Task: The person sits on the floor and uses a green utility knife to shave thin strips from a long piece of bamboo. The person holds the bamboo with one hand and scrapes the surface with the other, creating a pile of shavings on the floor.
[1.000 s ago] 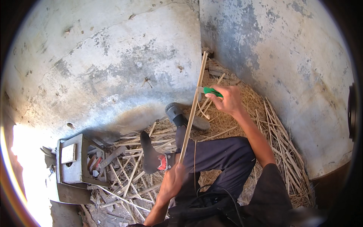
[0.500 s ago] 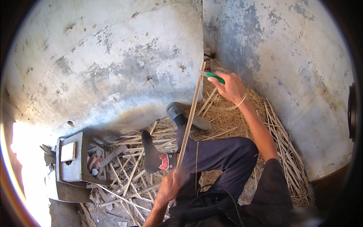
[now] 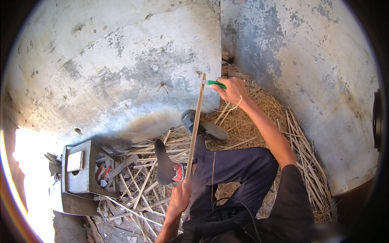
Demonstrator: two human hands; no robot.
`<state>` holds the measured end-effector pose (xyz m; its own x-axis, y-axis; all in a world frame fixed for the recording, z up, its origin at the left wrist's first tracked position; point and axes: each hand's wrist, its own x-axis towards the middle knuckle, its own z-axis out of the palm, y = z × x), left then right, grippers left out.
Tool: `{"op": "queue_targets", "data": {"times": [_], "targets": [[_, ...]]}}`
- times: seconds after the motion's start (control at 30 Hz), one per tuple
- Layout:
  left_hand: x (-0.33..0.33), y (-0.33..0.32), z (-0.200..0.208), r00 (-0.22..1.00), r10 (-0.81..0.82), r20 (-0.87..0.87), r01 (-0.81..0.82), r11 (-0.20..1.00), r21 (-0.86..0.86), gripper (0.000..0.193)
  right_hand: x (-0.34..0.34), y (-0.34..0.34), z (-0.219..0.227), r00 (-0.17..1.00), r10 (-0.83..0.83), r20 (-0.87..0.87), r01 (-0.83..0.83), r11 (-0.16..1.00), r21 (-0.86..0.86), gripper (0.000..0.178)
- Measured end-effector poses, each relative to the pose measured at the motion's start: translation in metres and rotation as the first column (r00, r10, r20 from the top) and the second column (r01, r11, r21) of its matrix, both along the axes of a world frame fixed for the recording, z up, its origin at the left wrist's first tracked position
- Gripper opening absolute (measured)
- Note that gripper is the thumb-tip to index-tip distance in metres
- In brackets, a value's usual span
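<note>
A long pale strip of split wood or bamboo (image 3: 195, 129) stands slanted in front of me, rising away from my lap. My left hand (image 3: 180, 197) is closed round its lower part, beside my socked foot. Out at the far end, my right hand (image 3: 232, 90) grips a green-handled knife (image 3: 217, 84). The short blade touches the strip just below its tip. A thin pale curl or band (image 3: 240, 102) lies across my right wrist and trails toward the strip.
Many split strips (image 3: 139, 188) litter the floor at left, and another pile (image 3: 310, 162) lies along the right wall. Straw-like shavings (image 3: 255, 117) heap in the corner. A worn wooden stool (image 3: 85, 184) lies on its side at left. A dark shoe (image 3: 188, 118) is near the far wall.
The strip's far end has swung left and come slightly nearer. My right hand with the knife has moved left along with it, while my left hand stays nearly in place.
</note>
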<state>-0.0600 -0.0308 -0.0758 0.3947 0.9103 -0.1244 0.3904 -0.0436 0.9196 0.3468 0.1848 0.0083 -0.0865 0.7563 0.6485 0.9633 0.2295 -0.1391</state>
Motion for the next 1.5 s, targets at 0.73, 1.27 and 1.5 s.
{"op": "queue_targets", "data": {"times": [0.73,1.27,1.5], "targets": [[-0.011,0.033,0.018,0.903,-0.106,0.416,0.283,0.876,-0.390,0.068,0.018,-0.070,0.037,0.589,0.005,-0.808,-0.340,0.909,-0.242,0.055],[0.013,0.036,0.035,0.797,-0.302,0.523,0.470,0.854,-0.225,0.056,-0.048,-0.094,0.037,0.189,0.190,-0.963,-0.541,0.839,0.059,0.031],[0.015,0.031,0.035,0.875,-0.182,0.449,0.300,0.931,-0.206,0.051,-0.041,-0.096,0.030,0.100,0.198,-0.975,-0.531,0.840,0.116,0.038]]}}
